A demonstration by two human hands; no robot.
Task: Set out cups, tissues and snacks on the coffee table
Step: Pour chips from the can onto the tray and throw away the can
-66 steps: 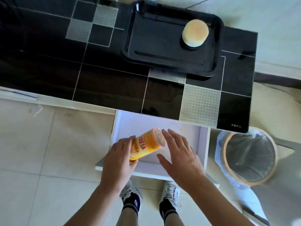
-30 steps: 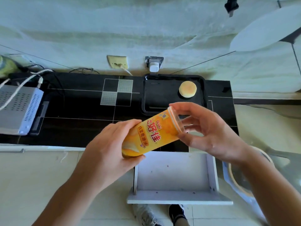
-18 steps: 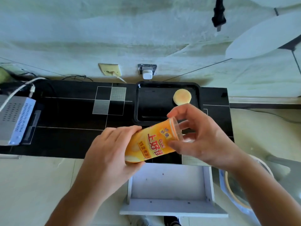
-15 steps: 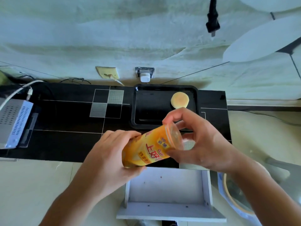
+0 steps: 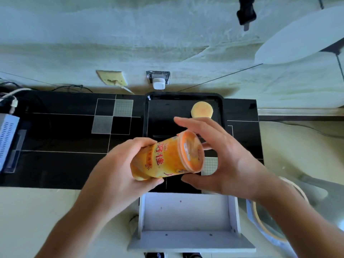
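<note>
Snack can (image 5: 167, 159) is held tilted in the air above the black table (image 5: 65, 138), in front of the tray (image 5: 149, 116) where a cake (image 5: 202, 109) lies. It is gripped round its base by the left hand (image 5: 121, 175), fingers curled about it. The right hand (image 5: 229, 161) is spread around the lidded end, fingers mostly straight; contact with the lid cannot be told. The lid seems about to be removed, which calls for a firm pinch on its rim.
</note>
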